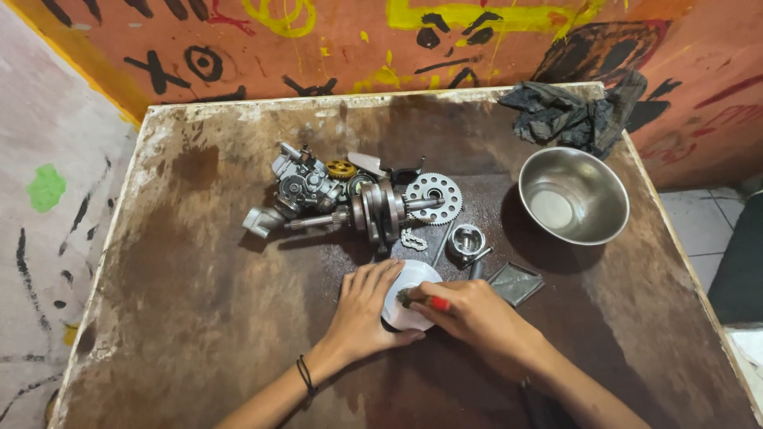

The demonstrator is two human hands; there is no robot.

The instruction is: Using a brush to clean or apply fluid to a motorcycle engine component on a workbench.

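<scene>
From the head camera we look straight down on a worn, stained wooden table (199,318), and both our hands are busy at its near middle. Our left hand (367,311) lies flat with the fingers curved over the left side of a round white part (413,280), pressing it to the tabletop, a dark band around the wrist. Our right hand (475,316) is clenched around a small tool with a red handle (435,303), whose dark tip rests on the top of the white part (what kind of tool it is, we cannot tell from here). So the white part sits on the table between the two hands, just in front of the pile of metal pieces.

Behind it we see a crankshaft (380,210) lying on its side, with a toothed gear (434,196) touching its right end and a carburettor (298,191) just to its left. A small brass gear (341,168) lies behind those. Just right of the white part there is a short metal piston (466,241) and a flat grey packet (517,282). Farther right stands a steel bowl (574,195), and a dark crumpled rag (568,115) sits at the far right corner, against the painted orange wall (262,56).
</scene>
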